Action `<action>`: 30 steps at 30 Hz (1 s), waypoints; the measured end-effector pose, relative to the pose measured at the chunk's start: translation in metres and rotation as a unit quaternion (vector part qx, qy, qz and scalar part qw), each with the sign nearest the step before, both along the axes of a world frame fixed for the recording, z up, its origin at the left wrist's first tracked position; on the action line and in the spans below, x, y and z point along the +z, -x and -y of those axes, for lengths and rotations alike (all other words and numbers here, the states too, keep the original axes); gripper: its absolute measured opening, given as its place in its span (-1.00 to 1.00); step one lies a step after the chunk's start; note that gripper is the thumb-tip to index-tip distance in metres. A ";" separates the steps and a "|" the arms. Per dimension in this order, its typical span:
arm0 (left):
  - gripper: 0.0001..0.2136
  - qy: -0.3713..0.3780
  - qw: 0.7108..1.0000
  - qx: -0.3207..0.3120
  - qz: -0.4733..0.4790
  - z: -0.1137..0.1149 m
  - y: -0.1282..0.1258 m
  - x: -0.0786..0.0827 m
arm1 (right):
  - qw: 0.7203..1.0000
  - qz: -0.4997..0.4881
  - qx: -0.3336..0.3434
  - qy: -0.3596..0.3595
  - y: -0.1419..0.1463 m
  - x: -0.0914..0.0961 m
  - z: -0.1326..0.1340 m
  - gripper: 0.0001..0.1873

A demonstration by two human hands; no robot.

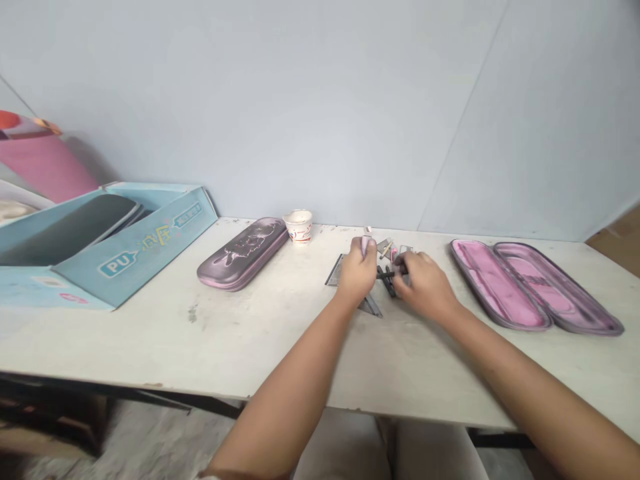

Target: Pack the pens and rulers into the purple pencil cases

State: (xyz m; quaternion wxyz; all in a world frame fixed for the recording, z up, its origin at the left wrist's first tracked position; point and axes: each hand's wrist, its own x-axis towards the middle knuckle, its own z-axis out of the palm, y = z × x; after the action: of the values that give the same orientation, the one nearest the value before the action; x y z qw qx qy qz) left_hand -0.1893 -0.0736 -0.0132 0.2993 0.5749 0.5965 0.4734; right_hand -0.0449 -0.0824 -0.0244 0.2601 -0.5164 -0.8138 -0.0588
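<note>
My left hand (357,272) is closed around a small pale pink and white item (367,241) whose top pokes up past the thumb; its kind is unclear. Beside it, my right hand (426,285) pinches a black pen (386,275) that spans the gap between both hands. Under and around the hands lie clear set squares or rulers (371,305), one (333,272) partly hidden by the left hand. Just beyond the fingers is a small cluster of stationery, with a yellowish stick (386,249) and a pink piece (394,254).
An open pink-lined pencil case (507,283) lies at the right. Left of the hands are a closed dark purple pencil case (243,255) and a paper cup (299,228). A blue cardboard box (145,250) holding dark cases stands far left. A wall (320,113) backs the table (225,347).
</note>
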 end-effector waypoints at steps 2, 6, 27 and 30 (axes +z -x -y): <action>-0.79 -0.030 0.994 -0.029 -0.099 0.004 -0.002 0.000 | 0.991 -0.128 0.000 -0.033 -0.017 0.001 -0.008 -0.84; -0.79 -0.070 0.968 -0.104 -0.216 0.010 -0.008 -0.004 | 0.925 -0.375 -0.015 -0.064 -0.037 -0.003 -0.015 -0.79; -0.77 -0.117 0.878 -0.152 -0.439 0.016 -0.015 -0.011 | 0.961 -0.252 0.006 0.109 -0.048 0.001 -0.007 -0.52; -0.73 -0.104 0.874 -0.176 -0.440 0.022 -0.021 -0.010 | 0.981 -0.164 0.020 0.101 -0.037 0.002 -0.003 -0.44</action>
State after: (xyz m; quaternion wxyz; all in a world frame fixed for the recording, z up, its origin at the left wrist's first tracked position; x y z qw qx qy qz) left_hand -0.1680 -0.0953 -0.0228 0.0228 0.8473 0.5028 0.1697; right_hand -0.0075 -0.0796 -0.0228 0.3374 -0.5262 -0.7721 0.1146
